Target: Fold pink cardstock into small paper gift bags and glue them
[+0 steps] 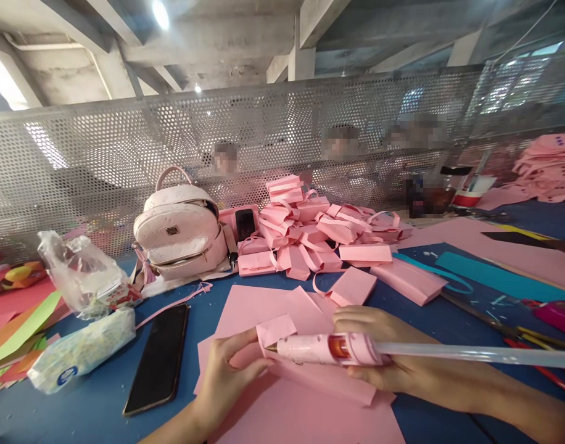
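Note:
My right hand (pixel 379 345) is wrapped round a pink hot glue gun (pixel 305 349), with a long clear glue stick (pixel 477 353) running out of its back to the right. The gun's metal nozzle points left, at a folded pink paper piece (pixel 276 329). My left hand (pixel 231 370) pinches the left end of that piece between thumb and fingers. Flat pink paper sheets (pixel 273 422) lie under both hands. Just beyond them rests a small folded pink paper bag (pixel 354 285). Whether the nozzle touches the paper, I cannot tell.
A heap of pink paper bags (pixel 305 228) rises at the back, beside a pale pink backpack (pixel 181 228). On the left lie a black phone (pixel 158 357), a tissue pack (pixel 86 348) and a plastic bag (pixel 76 271). Scissors (pixel 477 311) lie right. A perforated metal screen (pixel 264 135) stands behind.

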Tool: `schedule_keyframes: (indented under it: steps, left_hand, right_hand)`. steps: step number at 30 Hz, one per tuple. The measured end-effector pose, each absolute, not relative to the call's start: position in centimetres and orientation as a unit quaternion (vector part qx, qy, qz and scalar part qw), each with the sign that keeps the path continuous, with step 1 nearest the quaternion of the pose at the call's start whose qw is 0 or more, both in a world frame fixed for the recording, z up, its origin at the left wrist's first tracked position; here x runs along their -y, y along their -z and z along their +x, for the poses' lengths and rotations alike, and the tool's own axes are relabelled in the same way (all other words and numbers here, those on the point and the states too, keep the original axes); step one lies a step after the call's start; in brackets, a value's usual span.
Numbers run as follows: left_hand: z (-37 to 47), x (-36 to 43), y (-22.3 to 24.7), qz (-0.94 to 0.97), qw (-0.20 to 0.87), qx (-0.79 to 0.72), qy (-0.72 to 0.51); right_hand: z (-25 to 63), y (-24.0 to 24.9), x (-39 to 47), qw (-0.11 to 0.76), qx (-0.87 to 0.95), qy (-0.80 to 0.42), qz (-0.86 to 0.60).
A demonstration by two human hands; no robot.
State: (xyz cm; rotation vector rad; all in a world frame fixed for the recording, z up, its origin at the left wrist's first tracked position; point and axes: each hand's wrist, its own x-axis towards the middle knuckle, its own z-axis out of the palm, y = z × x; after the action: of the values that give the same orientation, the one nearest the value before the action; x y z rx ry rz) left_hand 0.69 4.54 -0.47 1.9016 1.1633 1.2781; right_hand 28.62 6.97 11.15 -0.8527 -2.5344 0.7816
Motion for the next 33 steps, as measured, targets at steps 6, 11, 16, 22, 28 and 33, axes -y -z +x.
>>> schedule_keyframes:
  steps: [6, 11, 16, 22, 28, 33]
  left_hand:
    - [0.72, -4.61, 0.52, 0.71, 0.284, -0.432, -0.478]
    - [0.8, -4.68, 0.4, 0.707, 0.291, -0.427, -0.482]
    - [0.74, -4.69, 0.55, 0.708, 0.283, -0.434, -0.48]
    - [0.81, -4.62, 0.55, 0.704, 0.296, -0.429, -0.482]
    - [0.97, -4.66, 0.11, 0.707, 0.3, -0.427, -0.477]
    - [0.79, -4.69, 0.33, 0.707, 0.304, -0.434, -0.469]
  right_hand:
    - [28.73, -11.02, -7.01, 0.157, 0.891, -0.29, -0.311]
    - [29.07, -10.68, -6.85, 0.172, 0.882, -0.296, -0.323]
    - [29.0, -10.73, -6.89, 0.17, 0.88, -0.3, -0.326]
    - [28.94, -11.29, -6.75, 0.166, 0.889, -0.296, -0.307]
    - [29.33, -11.4, -6.49, 0.177, 0.878, -0.309, -0.32]
    - [29.57, -11.17, -6.48, 0.193, 0.874, -0.305, -0.326]
